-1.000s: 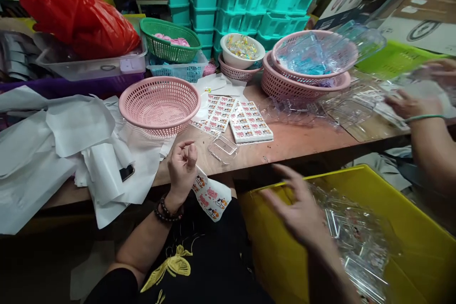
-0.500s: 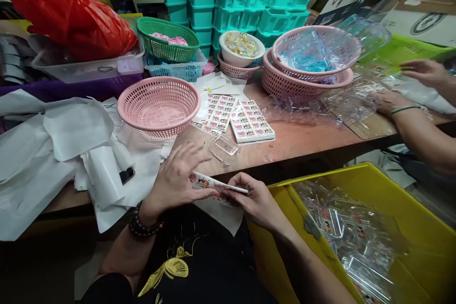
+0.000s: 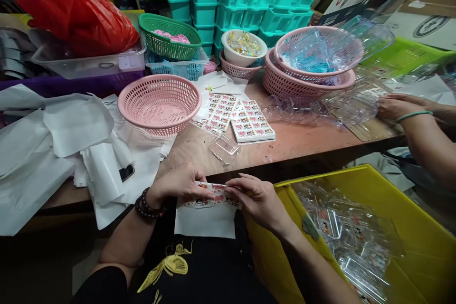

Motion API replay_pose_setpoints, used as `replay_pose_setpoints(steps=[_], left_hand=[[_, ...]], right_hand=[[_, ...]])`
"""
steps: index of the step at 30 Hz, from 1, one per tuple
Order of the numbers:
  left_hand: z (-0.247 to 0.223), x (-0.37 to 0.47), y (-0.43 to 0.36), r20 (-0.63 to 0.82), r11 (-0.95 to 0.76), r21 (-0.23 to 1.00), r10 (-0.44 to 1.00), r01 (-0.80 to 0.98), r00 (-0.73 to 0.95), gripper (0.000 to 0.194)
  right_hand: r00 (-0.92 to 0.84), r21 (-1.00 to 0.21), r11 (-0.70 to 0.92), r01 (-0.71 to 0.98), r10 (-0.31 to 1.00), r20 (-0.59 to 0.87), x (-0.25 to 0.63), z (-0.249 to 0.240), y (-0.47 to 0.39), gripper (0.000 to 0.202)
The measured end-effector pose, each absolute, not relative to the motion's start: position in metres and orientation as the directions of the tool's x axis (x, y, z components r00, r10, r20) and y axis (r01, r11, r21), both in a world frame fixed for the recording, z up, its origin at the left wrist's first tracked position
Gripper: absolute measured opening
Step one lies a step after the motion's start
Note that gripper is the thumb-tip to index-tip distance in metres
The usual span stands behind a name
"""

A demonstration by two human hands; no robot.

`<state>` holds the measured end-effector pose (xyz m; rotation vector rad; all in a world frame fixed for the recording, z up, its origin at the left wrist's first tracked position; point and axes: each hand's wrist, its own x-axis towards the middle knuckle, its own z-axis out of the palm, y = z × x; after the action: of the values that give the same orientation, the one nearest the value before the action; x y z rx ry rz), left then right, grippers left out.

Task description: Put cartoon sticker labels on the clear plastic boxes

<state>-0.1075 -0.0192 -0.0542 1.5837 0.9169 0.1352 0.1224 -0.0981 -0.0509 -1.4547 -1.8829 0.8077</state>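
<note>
A sticker sheet (image 3: 204,221) hangs between my two hands over my lap, with printed stickers along its upper part and bare white backing below. My left hand (image 3: 180,182) pinches its upper left part between thumb and fingers. At the upper right edge, my right hand (image 3: 258,199) grips the sheet with thumb and forefinger. Beyond my hands, a small clear plastic case (image 3: 224,148) lies near the table's front edge. Behind it are a stack of sticker sheets (image 3: 252,123) and more loose sheets (image 3: 221,109).
Crumpled white paper (image 3: 78,123) covers the left side, beside an empty pink basket (image 3: 159,104). A yellow bin (image 3: 409,209) with clear cases stands at lower right. Another person's hands (image 3: 399,107) work at the right, near stacked pink baskets (image 3: 302,80).
The sheet has turned from nearly edge-on to facing me, its white lower part now spread out. My left hand has lowered and its fingers have closed in. The other person's hands have come together.
</note>
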Motion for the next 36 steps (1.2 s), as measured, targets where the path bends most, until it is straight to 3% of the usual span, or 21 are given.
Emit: replay_pose_setpoints(steps=[3, 6, 7, 9, 11, 13, 16, 19, 21, 24, 26, 29, 32, 36], left_hand=[[-0.068, -0.112, -0.013, -0.472, 0.279, 0.881, 0.478, 0.382, 0.741, 0.031], [-0.080, -0.116, -0.011, -0.469, 0.390, 0.865, 0.402, 0.316, 0.787, 0.039], [-0.083, -0.118, -0.011, -0.461, 0.396, 0.867, 0.401, 0.304, 0.792, 0.041], [-0.085, -0.120, -0.014, -0.434, 0.387, 0.881, 0.424, 0.274, 0.795, 0.040], [-0.086, -0.123, -0.017, -0.394, 0.360, 0.902, 0.467, 0.237, 0.792, 0.036], [-0.087, -0.126, -0.020, -0.339, 0.314, 0.930, 0.522, 0.193, 0.783, 0.031], [-0.093, -0.130, -0.021, -0.219, 0.224, 0.970, 0.619, 0.098, 0.754, 0.030], [-0.098, -0.132, -0.020, -0.106, 0.134, 0.991, 0.724, 0.011, 0.682, 0.044], [-0.097, -0.131, -0.021, -0.062, 0.085, 0.996, 0.781, -0.008, 0.621, 0.047], [-0.089, -0.124, -0.027, -0.023, 0.001, 0.999, 0.858, 0.044, 0.513, 0.043], [-0.084, -0.114, -0.033, 0.062, -0.160, 0.964, 0.913, 0.215, 0.403, 0.047], [-0.082, -0.097, -0.039, 0.265, -0.411, 0.742, 0.905, 0.529, 0.332, 0.082], [-0.088, -0.084, -0.039, 0.388, -0.504, 0.611, 0.863, 0.611, 0.324, 0.098], [-0.093, -0.082, -0.031, 0.466, -0.473, 0.699, 0.870, 0.536, 0.161, 0.098]], right_hand=[[-0.250, -0.599, 0.396, 0.696, 0.916, 0.315, 0.130, -0.062, -0.098, 0.023], [-0.284, -0.424, 0.559, 0.712, 0.782, 0.554, 0.132, -0.073, -0.106, 0.031], [-0.252, -0.418, 0.584, 0.696, 0.744, 0.619, 0.131, -0.076, -0.108, 0.030], [-0.067, -0.533, 0.554, 0.639, 0.731, 0.679, 0.128, -0.079, -0.111, 0.024], [0.199, -0.728, 0.445, 0.521, 0.766, 0.611, 0.126, -0.080, -0.104, 0.018], [0.356, -0.862, 0.327, 0.388, 0.809, 0.467, 0.128, -0.082, -0.087, 0.026], [0.312, -0.894, 0.187, 0.408, 0.892, 0.329, 0.132, -0.089, -0.055, 0.067], [0.164, -0.816, 0.129, 0.563, 0.950, 0.264, 0.128, -0.100, -0.032, 0.106], [0.148, -0.816, 0.117, 0.566, 0.959, 0.241, 0.121, -0.105, -0.026, 0.108], [0.275, -0.913, 0.084, 0.400, 0.939, 0.207, 0.104, -0.101, -0.027, 0.108], [0.360, -0.966, 0.047, 0.255, 0.922, 0.140, 0.093, -0.092, -0.032, 0.116], [0.392, -0.991, 0.005, 0.136, 0.918, 0.059, 0.077, -0.076, -0.042, 0.125], [0.358, -0.984, 0.011, 0.175, 0.931, 0.074, 0.065, -0.067, -0.053, 0.125], [0.257, -0.940, 0.172, 0.293, 0.934, 0.250, 0.059, -0.065, -0.070, 0.105]])
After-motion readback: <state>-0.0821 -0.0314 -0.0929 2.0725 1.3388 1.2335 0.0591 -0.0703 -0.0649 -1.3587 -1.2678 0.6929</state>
